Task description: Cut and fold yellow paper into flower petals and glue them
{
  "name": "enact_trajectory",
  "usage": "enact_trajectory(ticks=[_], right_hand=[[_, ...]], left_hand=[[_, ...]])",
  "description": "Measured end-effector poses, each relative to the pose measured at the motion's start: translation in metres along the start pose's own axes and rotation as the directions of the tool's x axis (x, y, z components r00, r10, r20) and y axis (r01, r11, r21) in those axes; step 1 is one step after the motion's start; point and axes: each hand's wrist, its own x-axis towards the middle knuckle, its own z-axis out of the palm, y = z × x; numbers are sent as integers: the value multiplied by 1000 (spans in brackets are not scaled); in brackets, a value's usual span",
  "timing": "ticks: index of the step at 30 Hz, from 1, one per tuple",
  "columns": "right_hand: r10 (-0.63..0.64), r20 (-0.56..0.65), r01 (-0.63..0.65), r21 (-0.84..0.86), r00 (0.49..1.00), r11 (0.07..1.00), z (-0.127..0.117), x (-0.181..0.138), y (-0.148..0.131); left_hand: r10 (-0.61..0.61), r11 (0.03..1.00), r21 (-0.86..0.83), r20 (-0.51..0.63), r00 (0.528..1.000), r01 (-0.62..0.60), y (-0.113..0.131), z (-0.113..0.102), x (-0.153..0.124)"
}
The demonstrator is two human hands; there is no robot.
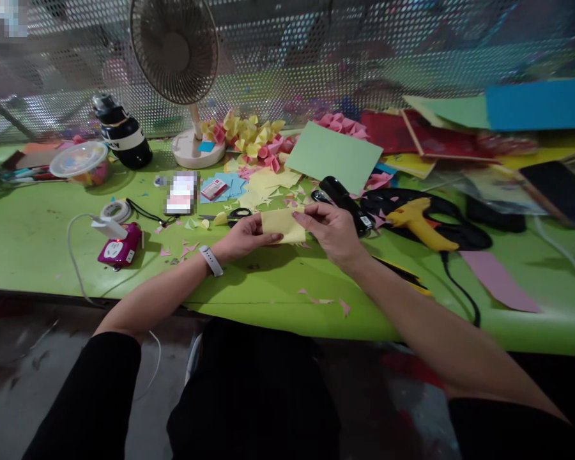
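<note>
A small rectangle of pale yellow paper is stretched between my two hands, just above the green tabletop. My left hand pinches its left edge, thumb along the front. At the upper right corner, my right hand grips the paper between thumb and fingers. Behind the left hand lie scissors with black handles, partly covered by scraps. A black stapler-like tool rests just beyond the right hand. Yellow paper pieces and blue paper squares are spread farther back.
A fan, a black bottle and folded paper flowers stand along the mesh. A yellow glue gun with its cord lies at right. At left sits a purple power socket with a white cable. Coloured sheets are stacked back right.
</note>
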Motion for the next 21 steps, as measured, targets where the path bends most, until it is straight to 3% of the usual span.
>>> enact_trajectory(ticks=[9,16,19,21], right_hand=[[-12,26,13,-17,1000,1000,-1,-1,-3],[9,14,-8,-57,1000,998,-2,1,-4],[112,163,-103,-59,980,993,-5,2,-3],[191,296,-163,-119,936,980,-7,2,-3]], left_hand=[[-170,973,156,-20,985,171,11,4,-7],[-171,973,156,-14,985,171,12,3,-4],[-125,981,145,-46,991,130,12,0,-2],[-99,983,147,-58,993,107,13,-2,-1]])
